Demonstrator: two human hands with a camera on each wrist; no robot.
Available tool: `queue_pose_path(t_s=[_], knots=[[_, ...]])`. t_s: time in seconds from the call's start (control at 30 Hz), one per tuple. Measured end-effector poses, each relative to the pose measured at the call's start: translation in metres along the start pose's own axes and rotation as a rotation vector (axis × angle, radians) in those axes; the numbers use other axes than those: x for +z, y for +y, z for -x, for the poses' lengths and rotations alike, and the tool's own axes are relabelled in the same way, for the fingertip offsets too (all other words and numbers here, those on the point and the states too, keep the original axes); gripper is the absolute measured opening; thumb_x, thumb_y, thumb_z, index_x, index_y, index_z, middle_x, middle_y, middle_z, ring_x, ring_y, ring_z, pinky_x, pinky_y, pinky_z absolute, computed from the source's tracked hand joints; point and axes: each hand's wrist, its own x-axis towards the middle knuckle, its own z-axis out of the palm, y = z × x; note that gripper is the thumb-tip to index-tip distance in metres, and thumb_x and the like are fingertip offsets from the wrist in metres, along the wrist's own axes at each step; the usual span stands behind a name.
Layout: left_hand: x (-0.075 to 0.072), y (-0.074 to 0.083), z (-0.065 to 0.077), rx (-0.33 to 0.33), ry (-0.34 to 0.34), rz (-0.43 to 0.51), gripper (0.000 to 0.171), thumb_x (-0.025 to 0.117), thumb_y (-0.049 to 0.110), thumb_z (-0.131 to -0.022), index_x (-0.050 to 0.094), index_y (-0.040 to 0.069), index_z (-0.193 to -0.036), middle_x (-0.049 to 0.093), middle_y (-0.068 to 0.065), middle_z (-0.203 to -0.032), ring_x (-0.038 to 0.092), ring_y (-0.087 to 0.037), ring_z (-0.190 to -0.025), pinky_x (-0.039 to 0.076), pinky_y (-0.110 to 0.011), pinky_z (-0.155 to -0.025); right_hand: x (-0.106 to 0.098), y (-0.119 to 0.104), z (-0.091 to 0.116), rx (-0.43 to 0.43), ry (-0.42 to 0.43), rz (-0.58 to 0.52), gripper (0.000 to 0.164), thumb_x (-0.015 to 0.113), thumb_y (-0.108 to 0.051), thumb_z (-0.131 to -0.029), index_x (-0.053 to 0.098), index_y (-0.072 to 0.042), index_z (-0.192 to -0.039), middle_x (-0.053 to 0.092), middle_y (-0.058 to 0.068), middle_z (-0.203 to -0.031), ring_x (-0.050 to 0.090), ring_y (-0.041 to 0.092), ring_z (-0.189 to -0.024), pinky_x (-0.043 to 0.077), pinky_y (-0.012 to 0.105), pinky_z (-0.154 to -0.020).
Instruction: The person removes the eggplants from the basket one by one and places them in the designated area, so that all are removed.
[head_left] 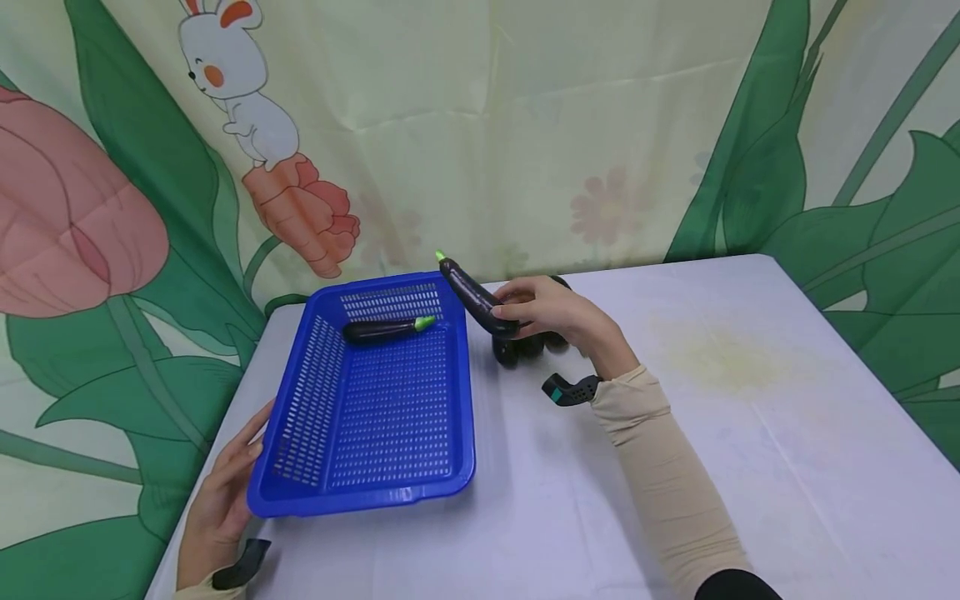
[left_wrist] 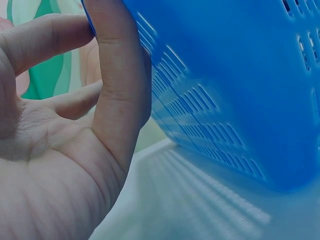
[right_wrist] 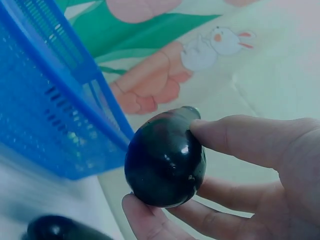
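Observation:
My right hand [head_left: 551, 308] pinches a dark purple eggplant [head_left: 476, 296] near its thick end, raised by the basket's far right corner, its green stem tip pointing up and left. In the right wrist view that eggplant's rounded end [right_wrist: 165, 160] faces the camera between thumb and fingers. Several more eggplants [head_left: 506, 352] lie on the table beneath this hand, partly hidden by it. The blue perforated basket [head_left: 468, 400] holds one eggplant [head_left: 382, 330] at its far end. My left hand [head_left: 225, 492] holds the basket's left rim, with fingers against the outer wall [left_wrist: 200, 115].
A white-covered table [head_left: 750, 450] carries everything, with a yellowish stain [head_left: 723, 358] on the right. Behind it hangs a printed cloth backdrop [head_left: 525, 125] showing a rabbit, flowers and leaves. Dark wrist bands [head_left: 570, 390] sit on both arms.

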Motion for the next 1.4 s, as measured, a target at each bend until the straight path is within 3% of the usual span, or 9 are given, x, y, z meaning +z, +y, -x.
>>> queue_pose_path(t_s=[0.27,0.5,0.8,0.87,1.03,1.17,1.3,1.4], knots=[[0.003,0.001,0.001,0.004,0.060,-0.007,0.065,0.006,0.000,-0.110,0.037,0.020,-0.163,0.057,-0.015,-0.154,0.066,-0.032,-0.129,0.061,-0.042,-0.097,-0.020,0.020,0.013,0.013,0.066,0.010,0.048,0.065,-0.021,-0.103,0.054,0.000,-0.144,0.062,0.020,-0.138,0.069,0.023,-0.111,0.061,0.043,-0.097],[0.000,0.000,-0.001,-0.001,0.001,0.001,0.069,0.000,0.001,-0.107,0.034,0.018,-0.164,0.054,-0.015,-0.157,0.063,-0.032,-0.134,0.059,-0.043,-0.101,-0.031,0.037,0.021,0.055,0.150,0.001,0.050,0.065,-0.023,-0.103,0.052,-0.002,-0.146,0.060,0.020,-0.141,0.067,0.029,-0.117,0.059,0.044,-0.101],[-0.001,0.001,-0.002,0.007,0.032,-0.014,0.069,0.002,0.000,-0.107,0.039,0.018,-0.162,0.054,-0.014,-0.158,0.061,-0.031,-0.138,0.059,-0.043,-0.102,-0.041,0.053,0.028,0.095,0.283,-0.033,0.056,0.066,-0.026,-0.103,0.047,0.000,-0.150,0.051,0.023,-0.151,0.062,0.031,-0.123,0.057,0.043,-0.105],[0.000,0.001,-0.002,0.007,0.051,-0.023,0.069,0.003,0.000,-0.107,0.041,0.018,-0.162,0.055,-0.014,-0.156,0.063,-0.031,-0.135,0.060,-0.043,-0.100,-0.044,0.056,0.030,0.095,0.318,-0.032,0.057,0.066,-0.027,-0.103,0.047,0.000,-0.150,0.051,0.023,-0.151,0.065,0.027,-0.118,0.056,0.043,-0.105],[-0.002,0.000,-0.001,0.006,0.040,-0.020,0.068,0.003,0.001,-0.107,0.037,0.019,-0.163,0.055,-0.014,-0.156,0.064,-0.032,-0.133,0.060,-0.043,-0.099,-0.052,0.062,0.032,0.102,0.415,-0.016,0.062,0.067,-0.030,-0.102,0.045,0.000,-0.152,0.050,0.025,-0.150,0.066,0.031,-0.118,0.056,0.044,-0.104],[-0.002,0.000,-0.002,0.016,0.020,-0.038,0.069,0.002,0.000,-0.106,0.035,0.017,-0.164,0.053,-0.013,-0.158,0.060,-0.031,-0.138,0.059,-0.043,-0.102,-0.059,0.066,0.036,0.111,0.475,-0.009,0.067,0.067,-0.035,-0.102,0.044,-0.002,-0.155,0.050,0.025,-0.151,0.063,0.033,-0.121,0.057,0.034,-0.098],[-0.001,-0.001,-0.002,0.015,0.016,-0.053,0.070,0.000,0.000,-0.106,0.033,0.018,-0.165,0.052,-0.013,-0.159,0.060,-0.031,-0.138,0.058,-0.044,-0.103,-0.064,0.072,0.039,0.114,0.513,-0.002,0.067,0.067,-0.036,-0.101,0.045,-0.003,-0.154,0.050,0.025,-0.149,0.064,0.023,-0.110,0.053,0.019,-0.085],[-0.001,0.000,-0.002,0.012,0.027,-0.041,0.069,0.001,0.000,-0.107,0.034,0.018,-0.165,0.052,-0.013,-0.158,0.061,-0.031,-0.137,0.059,-0.043,-0.102,-0.067,0.079,0.038,0.110,0.540,0.017,0.066,0.068,-0.035,-0.101,0.046,-0.001,-0.153,0.052,0.026,-0.147,0.063,0.011,-0.098,0.053,0.016,-0.078]])
